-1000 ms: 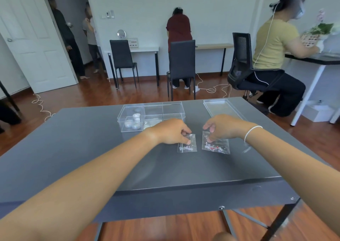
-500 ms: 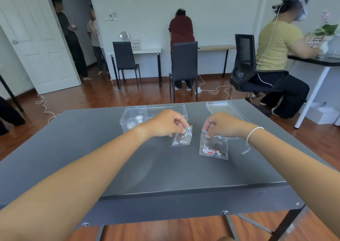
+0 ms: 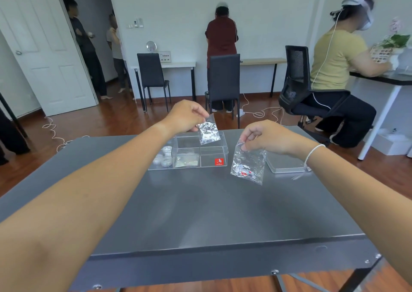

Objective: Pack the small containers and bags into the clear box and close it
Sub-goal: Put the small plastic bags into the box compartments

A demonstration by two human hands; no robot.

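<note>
— Both bags just came up off the table (image 3: 200, 213). The left hand (image 3: 186, 115) pinches the small bag (image 3: 208, 132), which dangles below its fingers over the clear box (image 3: 214, 152).

— And the right hand (image 3: 267, 139)?

— It pinches the larger bag (image 3: 247, 165), hanging beside the box. The lid (image 3: 283, 165) lies beyond, so closing waits.

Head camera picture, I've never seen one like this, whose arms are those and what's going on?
The camera sits on a person's head, looking forward and down, so the arms are the wearer's own. The left hand pinches a small clear bag above the clear box on the grey table. The right hand holds a larger bag with red bits, hanging beside the box. The box is open, with small white containers in its left compartment. Its lid lies to the right. Other people are in the background.
</note>
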